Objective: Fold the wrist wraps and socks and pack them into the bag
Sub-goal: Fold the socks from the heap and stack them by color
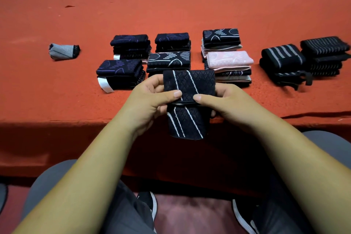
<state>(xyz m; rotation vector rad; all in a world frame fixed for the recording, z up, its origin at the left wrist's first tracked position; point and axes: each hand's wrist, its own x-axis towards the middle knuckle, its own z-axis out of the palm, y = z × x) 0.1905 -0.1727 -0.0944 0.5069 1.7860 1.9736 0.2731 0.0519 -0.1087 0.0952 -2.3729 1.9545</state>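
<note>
We see stacks of folded socks (131, 46) on the red table (190, 5), striped wrist wraps (283, 59) piled at the right, and a grey bundle (63, 51) alone at the left. Over the table's near edge, just before the nearest stack, our left hand (150, 99) and right hand (226, 100) both pinch a black sock (189, 85), thumbs on its fold.

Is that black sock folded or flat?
Partly folded: the black sock bends across its middle between the left hand and right hand, lower half hanging.
</note>
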